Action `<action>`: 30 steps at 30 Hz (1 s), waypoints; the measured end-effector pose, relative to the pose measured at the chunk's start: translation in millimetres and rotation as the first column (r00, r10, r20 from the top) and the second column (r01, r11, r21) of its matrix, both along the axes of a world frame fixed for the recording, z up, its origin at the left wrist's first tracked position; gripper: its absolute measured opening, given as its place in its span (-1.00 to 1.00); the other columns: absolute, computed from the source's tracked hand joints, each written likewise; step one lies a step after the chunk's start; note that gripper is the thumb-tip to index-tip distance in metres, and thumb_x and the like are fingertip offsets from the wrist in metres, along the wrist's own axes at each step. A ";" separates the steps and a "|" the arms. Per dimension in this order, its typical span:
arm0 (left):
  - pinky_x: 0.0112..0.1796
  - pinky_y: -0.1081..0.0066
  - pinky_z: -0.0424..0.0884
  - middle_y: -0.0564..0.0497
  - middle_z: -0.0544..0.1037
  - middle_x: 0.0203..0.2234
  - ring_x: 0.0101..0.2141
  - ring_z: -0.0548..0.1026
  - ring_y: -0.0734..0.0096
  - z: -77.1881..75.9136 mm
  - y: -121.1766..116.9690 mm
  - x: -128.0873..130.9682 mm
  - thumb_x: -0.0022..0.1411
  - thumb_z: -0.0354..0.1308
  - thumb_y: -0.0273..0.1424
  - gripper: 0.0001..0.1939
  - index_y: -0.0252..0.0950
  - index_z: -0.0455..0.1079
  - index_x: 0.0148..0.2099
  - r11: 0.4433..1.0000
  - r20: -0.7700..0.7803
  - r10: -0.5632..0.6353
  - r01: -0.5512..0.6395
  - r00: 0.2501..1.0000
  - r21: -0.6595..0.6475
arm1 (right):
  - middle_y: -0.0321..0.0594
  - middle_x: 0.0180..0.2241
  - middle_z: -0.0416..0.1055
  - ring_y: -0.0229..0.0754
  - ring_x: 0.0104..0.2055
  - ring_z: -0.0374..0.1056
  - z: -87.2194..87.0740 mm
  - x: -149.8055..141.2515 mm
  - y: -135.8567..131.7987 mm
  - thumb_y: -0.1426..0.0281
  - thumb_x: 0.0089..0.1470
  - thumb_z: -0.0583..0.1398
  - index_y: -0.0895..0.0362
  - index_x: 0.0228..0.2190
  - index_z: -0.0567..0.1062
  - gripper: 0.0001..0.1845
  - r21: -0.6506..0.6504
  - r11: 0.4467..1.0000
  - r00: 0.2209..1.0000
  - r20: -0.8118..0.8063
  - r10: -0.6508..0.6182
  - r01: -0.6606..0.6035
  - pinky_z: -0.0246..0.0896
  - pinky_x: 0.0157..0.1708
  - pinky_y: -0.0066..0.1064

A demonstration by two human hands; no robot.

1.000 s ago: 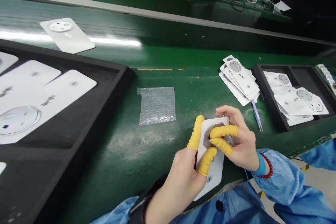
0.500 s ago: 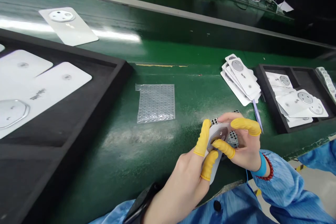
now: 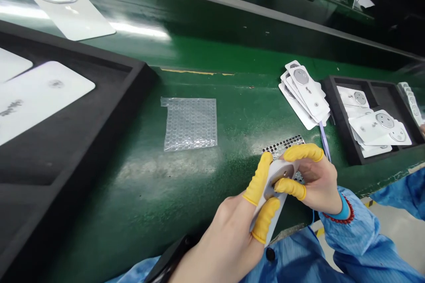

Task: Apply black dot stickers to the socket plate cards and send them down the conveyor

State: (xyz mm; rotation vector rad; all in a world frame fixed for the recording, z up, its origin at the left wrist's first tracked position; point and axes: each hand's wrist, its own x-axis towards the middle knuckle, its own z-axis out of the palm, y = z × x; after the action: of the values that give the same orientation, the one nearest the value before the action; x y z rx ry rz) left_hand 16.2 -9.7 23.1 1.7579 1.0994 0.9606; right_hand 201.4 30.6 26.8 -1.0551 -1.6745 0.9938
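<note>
**Hands:** two. The left hand [image 3: 229, 243] and right hand [image 3: 315, 181] close narrowly on one white card [image 3: 282, 169], held just above the green conveyor belt [image 3: 239, 53].

**Finger cots:** four, yellow [image 3: 259, 177], two per hand.

**Card:** tilted, with a grey rounded piece [image 3: 279, 177] on its face.

**Also present:**
- Black-dotted sheet [image 3: 282, 147]: one, just beyond the fingers.
- Bubble wrap [image 3: 189, 124]: one sheet.
- Black foam trays [image 3: 99, 97]: two.
- Fanned card pile [image 3: 303, 95]: one, count unclear.
- Loose white card [image 3: 66, 9]: one.

**Change:** the held card tilts more steeply than earlier, and more of the dotted sheet shows.
</note>
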 end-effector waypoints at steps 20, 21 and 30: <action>-0.69 0.52 0.30 0.12 0.45 -0.66 -0.66 0.38 0.42 -4.1 -3.5 2.9 0.09 0.19 -0.46 -0.94 -0.20 0.45 -0.33 0.951 0.106 0.014 0.020 0.994 -0.307 | -0.29 -0.12 0.48 -0.30 -0.13 0.48 20.3 3.8 10.1 0.57 0.03 0.30 -0.01 -0.10 0.39 -0.57 -0.317 0.915 0.967 -0.046 0.249 -0.251 0.42 -0.16 -0.55; -0.68 0.51 0.30 0.11 0.45 -0.65 -0.66 0.38 0.43 -4.6 -4.2 2.6 0.09 0.20 -0.45 -0.95 -0.20 0.45 -0.35 0.947 0.111 0.010 0.026 0.994 -0.321 | -0.29 -0.13 0.49 -0.31 -0.15 0.48 20.9 3.5 10.5 0.58 0.03 0.30 -0.01 -0.10 0.39 -0.57 -0.332 0.907 0.966 -0.069 0.249 -0.257 0.43 -0.18 -0.55; -0.67 0.52 0.29 0.11 0.49 -0.61 -0.66 0.37 0.47 0.2 2.0 1.9 0.12 0.23 -0.44 -0.87 -0.23 0.46 -0.22 0.903 0.238 0.081 0.029 0.968 -0.428 | -0.19 -0.12 0.51 -0.23 -0.15 0.49 16.2 -3.8 9.9 0.48 0.00 0.36 0.08 -0.15 0.42 -0.64 -0.404 0.899 0.985 -0.082 0.150 -0.171 0.44 -0.20 -0.46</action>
State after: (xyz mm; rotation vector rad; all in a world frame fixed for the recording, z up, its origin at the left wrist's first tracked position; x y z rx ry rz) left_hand 18.0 -7.7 23.3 1.2302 1.0746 0.8505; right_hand 197.5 40.6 43.0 -1.1596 -1.5665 1.5168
